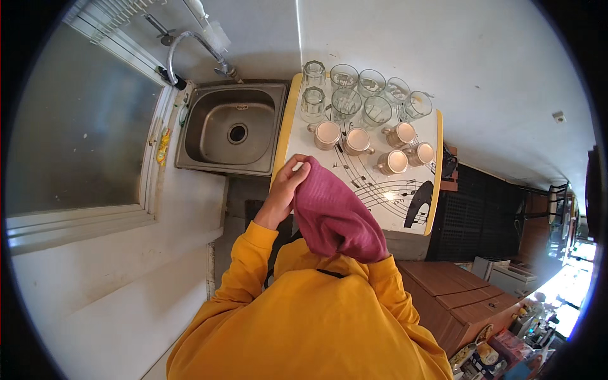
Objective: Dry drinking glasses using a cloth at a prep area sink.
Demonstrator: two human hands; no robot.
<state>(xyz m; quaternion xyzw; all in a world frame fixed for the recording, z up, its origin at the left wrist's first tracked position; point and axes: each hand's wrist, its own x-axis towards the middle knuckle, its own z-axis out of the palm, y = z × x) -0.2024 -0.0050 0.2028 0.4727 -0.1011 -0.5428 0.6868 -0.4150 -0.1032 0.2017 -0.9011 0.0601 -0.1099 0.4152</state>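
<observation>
A maroon cloth [332,209] hangs between my hands, above the front edge of the table. My left hand [289,183] pinches its upper left corner between thumb and fingers. The cloth covers my right hand [381,257] almost wholly; only a strip near the wrist shows at the lower right end. Whether anything is inside the folds is hidden. Beyond the cloth, several beige mugs [357,141] stand on the white table [304,142] with printed music notes. Behind them are several clear glasses [346,104], two of them smaller faceted tumblers [313,104] at the left.
Left of the table is a stainless steel sink [213,137] under a curved faucet [190,35]. A yellow packet [163,146] lies on the ledge by the frosted window [80,128]. At the right stands a brown wooden cabinet [446,289]. Dishes and bottles [489,354] crowd the lower right.
</observation>
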